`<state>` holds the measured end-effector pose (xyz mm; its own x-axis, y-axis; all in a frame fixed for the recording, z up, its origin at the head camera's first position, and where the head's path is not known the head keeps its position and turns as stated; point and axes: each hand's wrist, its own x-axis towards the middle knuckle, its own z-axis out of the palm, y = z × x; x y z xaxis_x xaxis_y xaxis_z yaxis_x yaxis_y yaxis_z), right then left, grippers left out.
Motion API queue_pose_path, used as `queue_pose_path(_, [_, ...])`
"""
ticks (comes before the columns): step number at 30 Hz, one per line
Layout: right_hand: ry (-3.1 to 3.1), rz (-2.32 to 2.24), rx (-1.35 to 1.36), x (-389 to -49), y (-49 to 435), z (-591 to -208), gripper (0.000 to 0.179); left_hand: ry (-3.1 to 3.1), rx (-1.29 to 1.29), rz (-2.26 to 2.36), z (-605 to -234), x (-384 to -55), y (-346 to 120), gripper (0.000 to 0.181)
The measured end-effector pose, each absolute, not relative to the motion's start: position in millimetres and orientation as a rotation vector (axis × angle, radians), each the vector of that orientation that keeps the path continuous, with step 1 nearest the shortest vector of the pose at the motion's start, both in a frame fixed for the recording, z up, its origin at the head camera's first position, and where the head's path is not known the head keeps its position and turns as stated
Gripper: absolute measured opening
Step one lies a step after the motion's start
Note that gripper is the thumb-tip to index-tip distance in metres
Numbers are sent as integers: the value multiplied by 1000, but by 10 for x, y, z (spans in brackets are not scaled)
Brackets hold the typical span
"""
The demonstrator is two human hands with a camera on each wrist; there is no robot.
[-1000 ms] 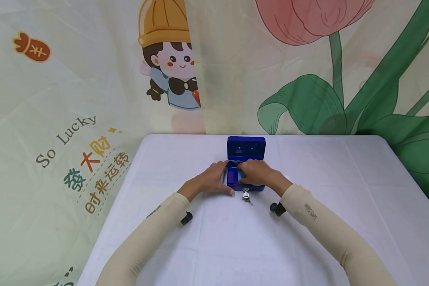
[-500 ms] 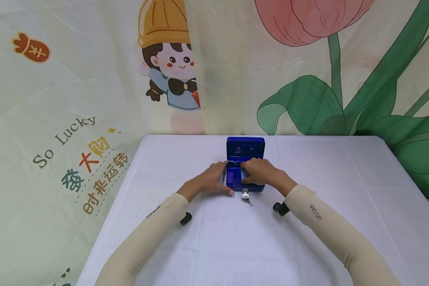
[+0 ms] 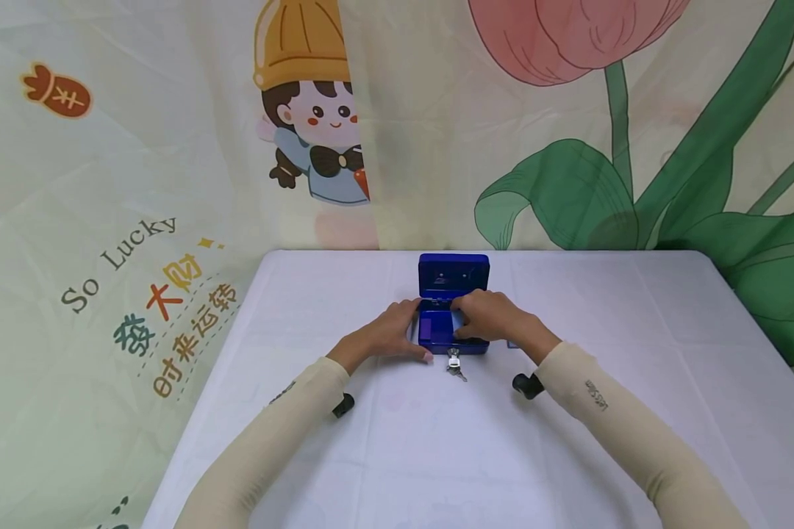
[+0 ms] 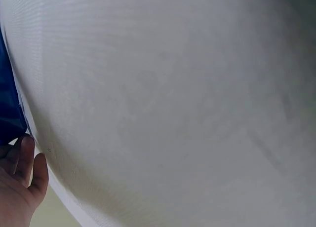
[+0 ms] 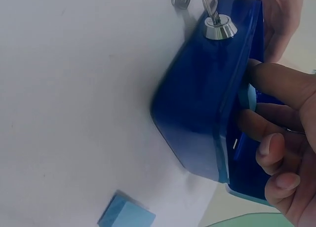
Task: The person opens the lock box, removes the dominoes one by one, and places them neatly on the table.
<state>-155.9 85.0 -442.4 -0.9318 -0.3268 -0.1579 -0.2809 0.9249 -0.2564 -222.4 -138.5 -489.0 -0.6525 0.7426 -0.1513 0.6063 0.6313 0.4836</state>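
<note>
A blue metal cash box (image 3: 442, 350) stands on the white table with its lid (image 3: 453, 275) raised. My left hand (image 3: 393, 329) holds the box's left side, thumb at the front corner and fingers toward the back. Inside the box, my right hand (image 3: 492, 316) pinches a light blue block (image 5: 249, 95) between thumb and fingers, close to the right wall. A small purple block (image 3: 426, 328) lies in the left part of the box. One key sits in the front lock (image 5: 220, 27), and other keys (image 3: 456, 366) hang from it.
Another light blue block (image 5: 128, 213) lies on the table to the right of the box, mostly behind my right wrist in the head view. White cloth covers the table (image 3: 397, 455). A printed fabric backdrop (image 3: 430, 147) hangs just behind its far edge.
My right hand has slid a little to the right inside the box, uncovering more of its floor. The block on the table now peeks out beside my wrist. My left hand stays put.
</note>
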Motion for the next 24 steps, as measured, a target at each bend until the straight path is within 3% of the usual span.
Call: queue_pose_path(24, [2891, -350, -367, -1458, 1030, -4316, 54, 2528, 1052, 564, -4887, -2210, -1379, 122])
